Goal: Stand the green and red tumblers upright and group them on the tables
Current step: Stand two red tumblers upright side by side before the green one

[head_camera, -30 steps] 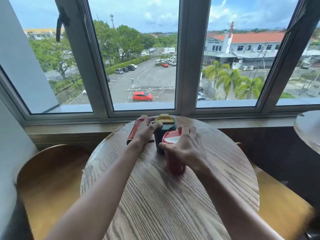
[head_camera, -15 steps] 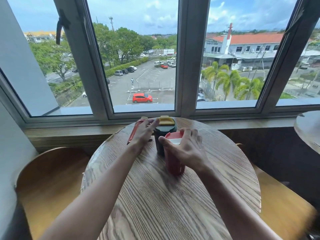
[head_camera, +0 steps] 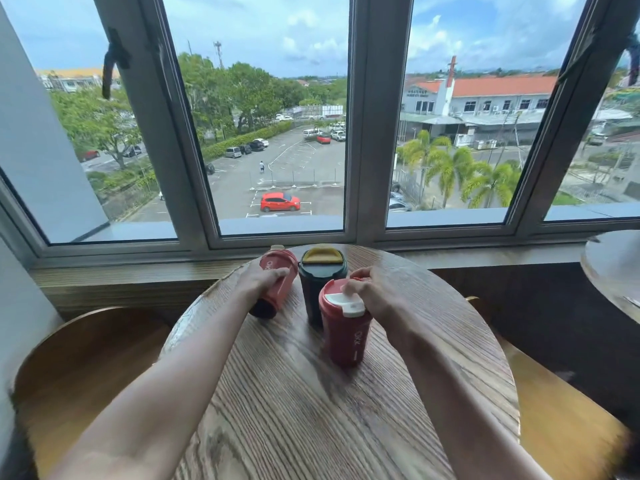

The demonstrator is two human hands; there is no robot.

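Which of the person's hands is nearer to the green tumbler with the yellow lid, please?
Roughly equal, the right slightly nearer. The right hand rests on the upright red tumbler beside the green tumbler; the left hand grips the tilted red tumbler on its other side.

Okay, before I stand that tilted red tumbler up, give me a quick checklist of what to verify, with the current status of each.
1. Left hand grips the tilted red tumbler: ok.
2. That tumbler upright: not ok, it leans, base toward you.
3. Green tumbler upright, yellow lid on: ok.
4. Near red tumbler upright: ok; right hand rests on its lid.
5. Bare round table left of the green tumbler for the base: ok.
6. Tilted tumbler's lid sealed: cannot tell.
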